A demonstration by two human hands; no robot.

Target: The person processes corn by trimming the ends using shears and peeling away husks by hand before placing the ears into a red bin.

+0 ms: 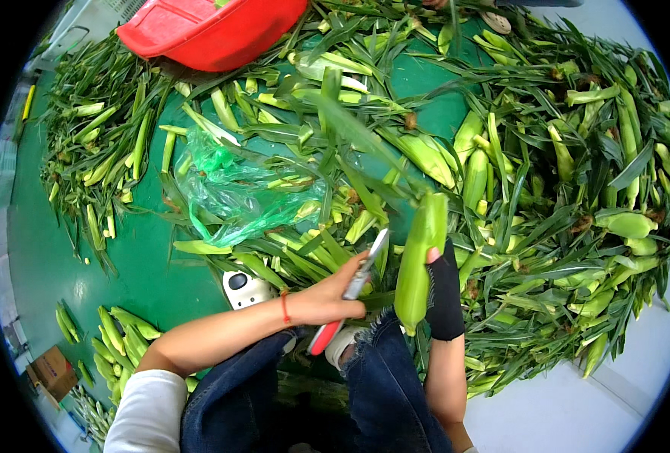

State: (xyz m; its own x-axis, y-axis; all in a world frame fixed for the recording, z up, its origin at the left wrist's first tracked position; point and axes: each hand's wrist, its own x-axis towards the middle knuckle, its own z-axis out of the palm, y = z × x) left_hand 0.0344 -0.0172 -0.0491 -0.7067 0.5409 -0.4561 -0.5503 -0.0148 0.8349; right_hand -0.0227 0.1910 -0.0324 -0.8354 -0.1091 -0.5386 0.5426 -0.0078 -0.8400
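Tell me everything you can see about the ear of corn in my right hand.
The ear of corn is long and pale green, wrapped in a smooth-looking husk with faint lengthwise lines; no kernels show. It narrows to a small blunt tip at the lower end. It stands nearly upright in the picture, its top leaning slightly right. Your right hand, in a black glove, holds it from the right side, the bare thumb tip pressing on the husk. Whether it touches your jeans is unclear.

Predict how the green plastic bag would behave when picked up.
The green plastic bag would likely hang floppy, being crumpled. Its see-through film suggests it is light, though corn leaves lying against it might drag along.
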